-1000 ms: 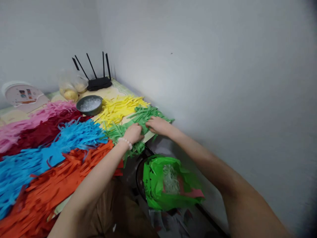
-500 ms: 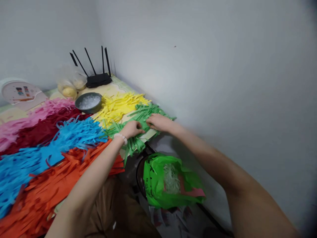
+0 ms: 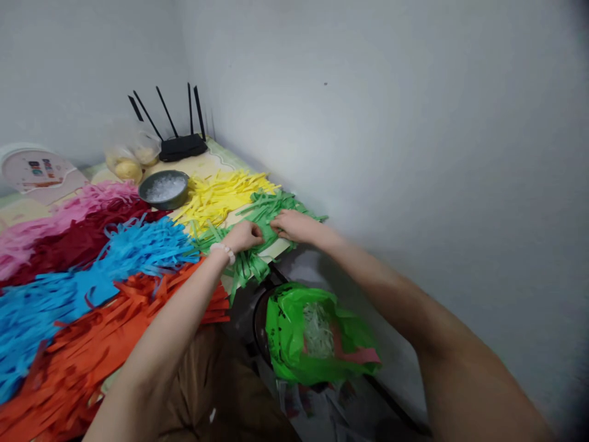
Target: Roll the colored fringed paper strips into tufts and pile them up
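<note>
At the table's right corner lies green fringed paper (image 3: pixel 271 210), its cut strips spreading to both sides and some hanging over the edge. My left hand (image 3: pixel 245 236), with a pale beaded bracelet at the wrist, is closed on its near part, thumb and fingers curled together. Close by on the right, my right hand (image 3: pixel 291 224) pinches the same green paper with bent fingers. A small gap separates the two hands. Exactly which strips sit between the fingertips is too small to make out. Yellow fringed paper (image 3: pixel 225 195) lies just behind the green.
Blue (image 3: pixel 142 245), orange (image 3: pixel 101 344), dark red (image 3: pixel 87 230) and pink fringed paper (image 3: pixel 87 199) cover the left. Behind stand a bowl of clear bits (image 3: pixel 164 189), a black router (image 3: pixel 183 147) and a bagged yellow item (image 3: pixel 129 169). A green plastic bag (image 3: pixel 288 353) sits below the corner; the wall (image 3: pixel 414 153) borders the right.
My left hand has shifted slightly up and left, its fingers more curled. My right hand stays nearly where it was on the green paper.
</note>
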`<state>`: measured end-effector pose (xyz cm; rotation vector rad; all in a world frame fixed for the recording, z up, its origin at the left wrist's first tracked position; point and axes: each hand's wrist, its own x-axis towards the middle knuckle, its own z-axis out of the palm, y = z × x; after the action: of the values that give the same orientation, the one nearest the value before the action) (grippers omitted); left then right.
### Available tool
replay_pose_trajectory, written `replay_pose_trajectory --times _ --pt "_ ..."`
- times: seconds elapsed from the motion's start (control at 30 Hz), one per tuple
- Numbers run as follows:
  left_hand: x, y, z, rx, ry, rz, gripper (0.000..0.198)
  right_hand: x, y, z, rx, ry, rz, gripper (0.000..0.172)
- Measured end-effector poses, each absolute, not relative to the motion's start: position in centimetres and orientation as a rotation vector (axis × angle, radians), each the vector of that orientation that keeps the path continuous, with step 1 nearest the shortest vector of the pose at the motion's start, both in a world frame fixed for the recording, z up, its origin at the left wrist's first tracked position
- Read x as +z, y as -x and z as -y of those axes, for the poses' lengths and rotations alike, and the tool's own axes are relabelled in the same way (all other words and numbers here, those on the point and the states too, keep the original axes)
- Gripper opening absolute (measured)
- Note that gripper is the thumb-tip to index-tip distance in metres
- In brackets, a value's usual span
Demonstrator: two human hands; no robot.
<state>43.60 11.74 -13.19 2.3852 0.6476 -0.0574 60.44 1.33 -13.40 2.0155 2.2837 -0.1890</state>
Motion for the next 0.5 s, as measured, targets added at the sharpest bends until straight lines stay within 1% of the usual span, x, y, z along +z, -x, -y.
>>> replay_pose_trajectory --times 0.1,0.3,0.5 --pt "-13.2 -43.8 -11.1 -0.036 -2.427 -0.671 0.018 -13.4 -60.5 -1.3 -0.187 -2.014 -2.286 0.015" --pt "-12.7 -44.1 -10.8 -0.048 -2.485 -0.725 0.013 -13.5 -60.3 -1.3 -0.19 -2.023 -2.297 0.015" --pt "-12.9 -44.6 -9.9 -0.029 -2.533 -0.792 0.014 -13.0 -60.2 -0.9 -0.22 -2.106 -2.298 0.013"
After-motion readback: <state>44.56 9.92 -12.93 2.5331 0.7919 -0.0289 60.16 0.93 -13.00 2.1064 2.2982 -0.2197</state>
